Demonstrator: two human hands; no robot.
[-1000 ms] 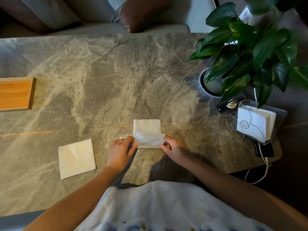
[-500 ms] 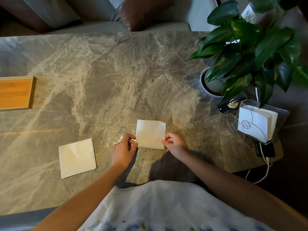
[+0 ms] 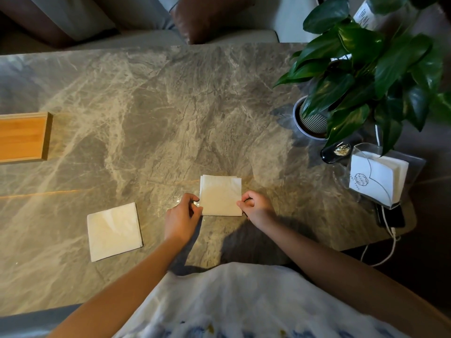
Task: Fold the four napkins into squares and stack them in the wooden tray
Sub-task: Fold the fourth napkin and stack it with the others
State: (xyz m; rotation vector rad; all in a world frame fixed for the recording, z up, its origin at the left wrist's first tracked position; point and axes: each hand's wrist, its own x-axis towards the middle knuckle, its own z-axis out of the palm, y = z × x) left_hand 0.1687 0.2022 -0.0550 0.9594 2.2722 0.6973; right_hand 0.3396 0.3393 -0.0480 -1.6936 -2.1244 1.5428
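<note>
A white napkin (image 3: 220, 195) lies folded into a square on the marble table (image 3: 170, 106), near its front edge. My left hand (image 3: 183, 215) pinches its near left corner and my right hand (image 3: 256, 206) pinches its near right corner. A second folded white napkin (image 3: 114, 231) lies flat to the left, apart from both hands. The wooden tray (image 3: 23, 137) sits at the far left edge of the view, partly cut off, with nothing visible inside it.
A potted plant (image 3: 361, 76) stands at the back right. In front of it are a clear holder with white napkins (image 3: 377, 178), a small dark jar (image 3: 335, 152) and a phone on a white cable (image 3: 390, 218). Chairs line the table's far side.
The napkin's near half was folded up over the far half, and it now lies flat as a square. Both hands stayed at its near corners.
</note>
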